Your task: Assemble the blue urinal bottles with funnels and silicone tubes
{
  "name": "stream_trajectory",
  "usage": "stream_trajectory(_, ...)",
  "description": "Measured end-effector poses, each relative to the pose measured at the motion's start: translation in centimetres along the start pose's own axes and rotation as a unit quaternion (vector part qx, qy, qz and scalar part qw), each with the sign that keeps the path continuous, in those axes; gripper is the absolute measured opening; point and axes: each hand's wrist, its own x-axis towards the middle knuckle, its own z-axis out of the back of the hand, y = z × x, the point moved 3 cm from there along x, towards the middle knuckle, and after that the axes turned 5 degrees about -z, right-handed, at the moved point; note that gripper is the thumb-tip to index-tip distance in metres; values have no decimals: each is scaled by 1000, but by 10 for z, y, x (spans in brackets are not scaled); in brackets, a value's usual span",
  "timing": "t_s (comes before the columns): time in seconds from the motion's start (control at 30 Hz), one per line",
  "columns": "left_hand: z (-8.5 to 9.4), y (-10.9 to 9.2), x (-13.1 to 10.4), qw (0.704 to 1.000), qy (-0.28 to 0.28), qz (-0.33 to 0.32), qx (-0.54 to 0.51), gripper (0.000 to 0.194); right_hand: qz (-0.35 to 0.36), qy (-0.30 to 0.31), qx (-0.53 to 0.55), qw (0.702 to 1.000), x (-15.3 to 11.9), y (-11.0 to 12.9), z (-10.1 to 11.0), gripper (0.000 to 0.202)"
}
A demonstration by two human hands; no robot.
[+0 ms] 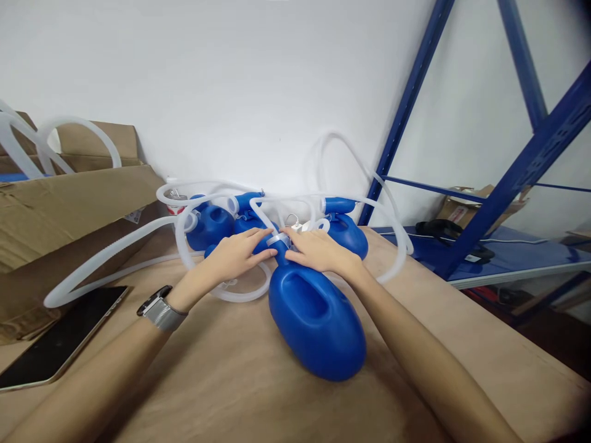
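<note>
A blue plastic bottle [323, 332] with a recessed grip lies on the brown table, its neck pointing away from me. A translucent collar [279, 240] sits at the neck, and a translucent hose runs from it. My left hand [240, 252] touches the left side of the neck and collar, thumb stretched along the neck. From the right, my right hand [318, 249] rests on the neck and collar with its fingers extended. Both hands hold the neck between them. Behind them lie more blue bottles [346, 237] with coiled translucent hoses [399, 227].
At the left stand a cardboard box [83, 209] with hoses and a black tablet [64, 338] on the brown table [221, 381]. A blue metal shelf [503, 252] stands at the right, and a white wall [258, 86] behind.
</note>
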Motion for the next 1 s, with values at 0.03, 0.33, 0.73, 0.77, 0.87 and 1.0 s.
stream_trajectory(0.03,-2,0,1,1000,5,-4,-3,66,10,8,-6,1000,-2,5,2,58)
stream_trajectory(0.33,-10,6,3,998,-14,-66,-3,60,25,-33,-51,998,2,12,-3,52)
stream_trajectory(0.73,-1,9,1,986,-18,-75,-150,55,95,-154,-112,977,-2,21,5,37)
stream_trajectory(0.77,1,9,1,986,-19,-66,-154,56,99,-171,-114,974,-2,21,5,35)
stream_trajectory(0.87,4,11,2,981,-34,-22,-190,62,78,-194,-91,974,-1,17,4,32)
stream_trajectory(1.0,-2,11,2,974,-8,17,-226,69,7,-118,14,993,3,8,-1,40)
